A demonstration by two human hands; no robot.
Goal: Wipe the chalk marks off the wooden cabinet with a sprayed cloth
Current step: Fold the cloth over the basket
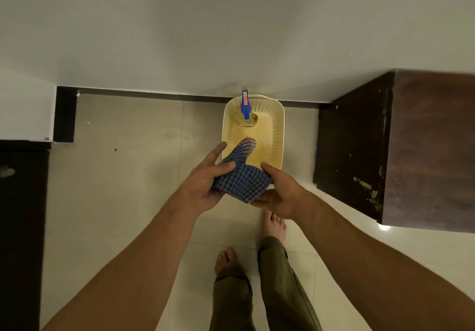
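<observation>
Cloth (243, 183), blue and checked, is held between the two hands above the near end of a cream plastic basket (279, 125) that stands on the tiled floor (123, 176). The left hand (205, 184) grasps its left side, thumb on top and fingers under it, and the right hand (280, 193) grasps its right side in the same way; one loose corner of the cloth stands up toward the basket. Inside the basket, at the far end, a spray bottle (246, 111) with a blue trigger head stands upright, well apart from the hands. The wooden cabinet (424, 150) is at the right, dark brown, with worn pale patches near its lower edge; I cannot tell if these are chalk marks. In my judgement the cloth is not sprayed yet, because both hands are busy with it and the bottle is untouched. What could go wrong: to reach the bottle one hand must let go, and then the folded cloth may open or slip down. A dry cloth would only smear the chalk. I count one cloth, one basket, one spray bottle, two hands, two bare feet (226, 258), and one more dark piece of furniture (23, 228) at the left.
</observation>
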